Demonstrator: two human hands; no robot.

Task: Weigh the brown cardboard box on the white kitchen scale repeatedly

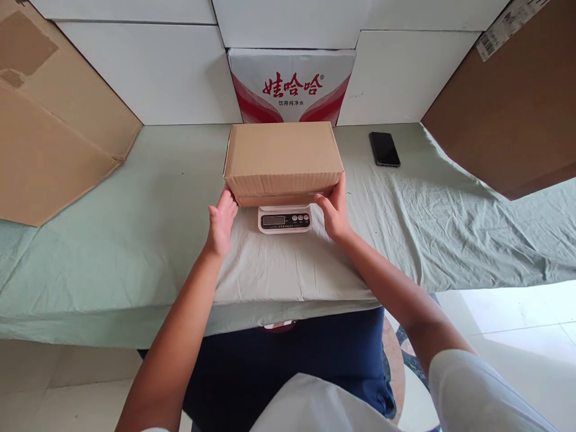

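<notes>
- Two bare forearms reach forward over a pale green cloth (135, 240) that covers the table.
- Left hand (221, 221) presses its fingers against the lower left end of a closed cardboard box (282, 157) — the thumb lies along the bottom edge, and the hand is spread flat, not curled around anything.
- Right hand (335, 210) mirrors it at the lower right end, fingers up along the side and thumb under the front edge; together the two hands clamp the box between them.
- Between the hands, just below the box, sits a small white kitchen scale (284, 219); the box rests on its platform, and only the display and buttons show.
- Beyond the right hand, off to its right, a black phone (384, 149) lies flat on the cloth.
- Behind the box stands a red-and-white water carton (291, 84) against white panels (153, 72).
- Large brown cardboard sheets (49, 126) lean at both far sides.
</notes>
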